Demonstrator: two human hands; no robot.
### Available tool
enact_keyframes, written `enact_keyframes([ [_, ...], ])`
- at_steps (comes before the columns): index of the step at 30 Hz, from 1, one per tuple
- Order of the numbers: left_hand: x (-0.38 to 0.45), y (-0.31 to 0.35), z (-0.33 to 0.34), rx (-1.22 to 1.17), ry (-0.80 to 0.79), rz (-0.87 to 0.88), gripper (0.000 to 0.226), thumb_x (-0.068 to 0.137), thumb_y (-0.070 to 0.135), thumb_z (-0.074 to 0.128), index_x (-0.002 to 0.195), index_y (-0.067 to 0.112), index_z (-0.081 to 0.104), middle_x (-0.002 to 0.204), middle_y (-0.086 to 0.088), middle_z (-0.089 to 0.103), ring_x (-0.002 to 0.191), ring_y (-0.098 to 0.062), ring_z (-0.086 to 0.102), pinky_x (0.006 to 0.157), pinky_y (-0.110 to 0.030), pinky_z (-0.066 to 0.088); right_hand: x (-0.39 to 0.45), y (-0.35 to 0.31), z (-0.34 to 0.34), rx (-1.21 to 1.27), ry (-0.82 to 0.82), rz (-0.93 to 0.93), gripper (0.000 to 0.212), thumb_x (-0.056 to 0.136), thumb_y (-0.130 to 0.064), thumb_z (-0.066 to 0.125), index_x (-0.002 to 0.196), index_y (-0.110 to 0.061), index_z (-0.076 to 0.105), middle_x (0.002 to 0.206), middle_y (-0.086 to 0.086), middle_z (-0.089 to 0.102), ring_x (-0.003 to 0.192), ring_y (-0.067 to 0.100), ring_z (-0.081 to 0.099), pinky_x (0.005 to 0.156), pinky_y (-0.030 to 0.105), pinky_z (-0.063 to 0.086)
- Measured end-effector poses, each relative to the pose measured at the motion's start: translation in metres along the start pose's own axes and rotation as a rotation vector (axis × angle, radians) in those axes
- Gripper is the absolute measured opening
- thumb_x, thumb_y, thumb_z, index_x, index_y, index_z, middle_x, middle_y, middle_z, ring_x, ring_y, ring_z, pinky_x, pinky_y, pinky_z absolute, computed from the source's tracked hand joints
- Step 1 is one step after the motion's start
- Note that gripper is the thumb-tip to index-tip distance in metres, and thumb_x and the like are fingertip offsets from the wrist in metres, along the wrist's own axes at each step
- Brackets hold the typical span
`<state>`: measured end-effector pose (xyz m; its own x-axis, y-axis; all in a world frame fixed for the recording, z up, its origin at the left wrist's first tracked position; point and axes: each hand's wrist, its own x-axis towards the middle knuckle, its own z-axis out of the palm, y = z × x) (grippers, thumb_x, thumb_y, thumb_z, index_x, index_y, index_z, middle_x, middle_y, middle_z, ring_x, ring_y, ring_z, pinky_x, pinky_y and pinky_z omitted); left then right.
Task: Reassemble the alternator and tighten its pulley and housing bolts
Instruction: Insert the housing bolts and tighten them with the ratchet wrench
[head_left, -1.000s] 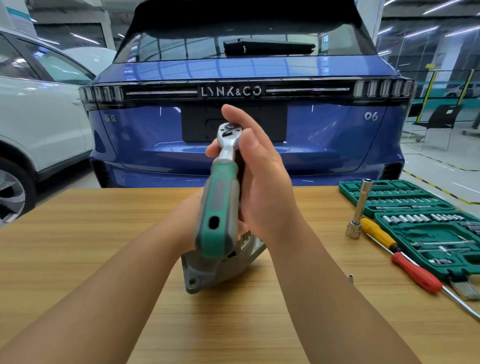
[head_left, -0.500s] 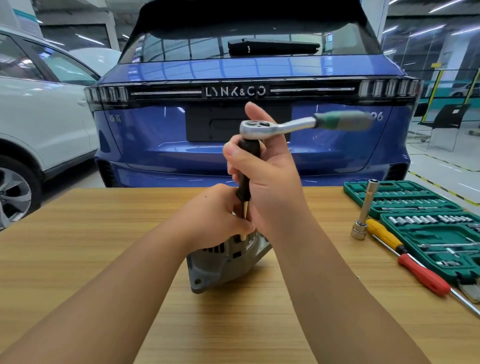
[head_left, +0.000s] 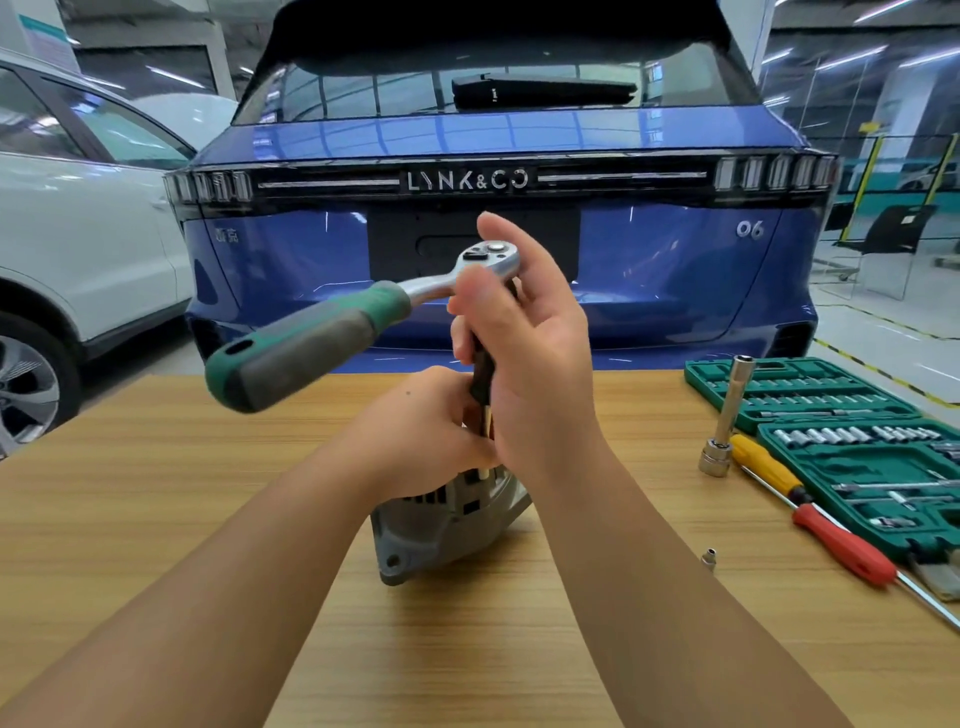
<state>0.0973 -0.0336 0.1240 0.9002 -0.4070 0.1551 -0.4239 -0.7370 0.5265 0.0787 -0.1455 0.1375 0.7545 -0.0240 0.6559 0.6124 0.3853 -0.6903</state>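
A grey alternator (head_left: 441, 525) stands tilted on the wooden table (head_left: 156, 519), mostly hidden under my hands. My left hand (head_left: 421, 431) grips its top. A ratchet (head_left: 332, 332) with a green and grey handle sits on a black extension bar (head_left: 482, 371) that runs straight down to the alternator. My right hand (head_left: 530, 353) curls around the extension just under the chrome ratchet head. The ratchet handle points left and toward me, blurred by motion.
At the right lie a green socket case (head_left: 852, 452), a red-handled and a yellow-handled screwdriver (head_left: 836, 545), an upright chrome socket on a bar (head_left: 724, 421) and a small loose bit (head_left: 708, 558). A blue car stands just beyond the table's far edge.
The ratchet handle has spun around the extension: pointing toward me a second ago, then right, and now left. Both hands have stayed on the alternator and the extension.
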Motion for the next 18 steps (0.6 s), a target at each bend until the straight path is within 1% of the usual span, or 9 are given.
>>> enact_keyframes([
  [2, -0.002, 0.001, 0.000, -0.011, -0.016, 0.024, 0.014, 0.090, 0.030, 0.075, 0.082, 0.037, 0.067, 0.076, 0.024, 0.070, 0.074, 0.002, 0.066, 0.068, -0.026, 0.057, -0.002, -0.001, 0.004, -0.075, 0.072, -0.002, 0.046, 0.076, -0.046, 0.074, 0.115, -0.023, 0.064, 0.074, -0.009, 0.058, 0.063, 0.007, 0.052, 0.061, 0.019, 0.045],
  [4, -0.005, 0.003, -0.001, -0.005, -0.022, 0.034, 0.020, 0.091, 0.029, 0.075, 0.079, 0.040, 0.063, 0.075, 0.032, 0.067, 0.076, 0.010, 0.063, 0.057, -0.012, 0.050, -0.001, -0.002, 0.006, -0.110, 0.145, -0.016, 0.020, 0.080, -0.038, 0.077, 0.091, -0.023, 0.069, 0.065, -0.011, 0.053, 0.058, 0.008, 0.046, 0.058, 0.023, 0.041],
  [5, -0.006, 0.003, 0.000, 0.001, -0.019, 0.031, 0.018, 0.091, 0.029, 0.075, 0.081, 0.040, 0.063, 0.077, 0.030, 0.068, 0.078, 0.009, 0.064, 0.056, -0.011, 0.050, 0.000, -0.002, 0.005, -0.117, 0.171, 0.000, 0.014, 0.082, -0.033, 0.076, 0.082, -0.022, 0.068, 0.062, -0.010, 0.051, 0.057, 0.009, 0.043, 0.058, 0.026, 0.039],
  [6, -0.005, 0.002, 0.000, 0.002, -0.017, 0.024, 0.014, 0.091, 0.029, 0.075, 0.086, 0.038, 0.066, 0.079, 0.024, 0.070, 0.078, 0.003, 0.066, 0.060, -0.014, 0.053, 0.001, -0.003, 0.005, -0.108, 0.178, 0.036, 0.012, 0.084, -0.029, 0.075, 0.082, -0.020, 0.067, 0.062, -0.008, 0.050, 0.057, 0.010, 0.043, 0.058, 0.027, 0.040],
  [8, -0.005, 0.002, -0.001, 0.004, -0.017, 0.003, 0.008, 0.091, 0.029, 0.074, 0.095, 0.034, 0.070, 0.084, 0.014, 0.074, 0.079, -0.005, 0.070, 0.073, -0.026, 0.059, 0.003, -0.005, 0.003, -0.045, 0.121, 0.108, 0.011, 0.089, -0.019, 0.074, 0.097, -0.021, 0.066, 0.066, -0.007, 0.054, 0.059, 0.008, 0.048, 0.059, 0.022, 0.045],
  [10, -0.003, 0.002, -0.002, -0.008, -0.012, -0.008, 0.009, 0.091, 0.029, 0.074, 0.096, 0.035, 0.070, 0.085, 0.015, 0.075, 0.079, -0.003, 0.069, 0.076, -0.028, 0.058, 0.003, -0.005, 0.000, 0.026, 0.035, 0.128, 0.026, 0.091, -0.007, 0.070, 0.107, -0.024, 0.062, 0.073, -0.007, 0.059, 0.065, 0.005, 0.054, 0.064, 0.017, 0.048],
  [13, -0.003, 0.005, -0.002, -0.019, -0.012, -0.008, 0.011, 0.091, 0.027, 0.073, 0.087, 0.036, 0.069, 0.078, 0.024, 0.072, 0.075, 0.003, 0.066, 0.068, -0.024, 0.052, 0.001, -0.002, 0.001, 0.059, 0.036, 0.057, 0.035, 0.090, 0.002, 0.067, 0.110, -0.025, 0.059, 0.082, -0.004, 0.065, 0.073, 0.005, 0.060, 0.072, 0.016, 0.051],
  [16, -0.006, 0.006, -0.003, -0.008, -0.010, -0.018, 0.017, 0.092, 0.025, 0.072, 0.082, 0.036, 0.065, 0.072, 0.033, 0.066, 0.073, 0.011, 0.062, 0.057, -0.014, 0.045, 0.001, 0.003, 0.004, -0.018, 0.082, -0.098, 0.037, 0.093, 0.003, 0.062, 0.114, -0.027, 0.056, 0.089, 0.003, 0.063, 0.075, 0.014, 0.059, 0.071, 0.020, 0.051],
  [18, -0.007, 0.003, -0.002, -0.012, 0.023, -0.006, 0.010, 0.091, 0.020, 0.074, 0.091, 0.029, 0.070, 0.075, 0.019, 0.071, 0.074, 0.003, 0.064, 0.057, -0.013, 0.046, 0.000, 0.009, 0.007, -0.134, 0.082, -0.198, 0.041, 0.094, 0.002, 0.060, 0.115, -0.033, 0.057, 0.091, -0.006, 0.062, 0.075, 0.012, 0.058, 0.070, 0.025, 0.049],
])
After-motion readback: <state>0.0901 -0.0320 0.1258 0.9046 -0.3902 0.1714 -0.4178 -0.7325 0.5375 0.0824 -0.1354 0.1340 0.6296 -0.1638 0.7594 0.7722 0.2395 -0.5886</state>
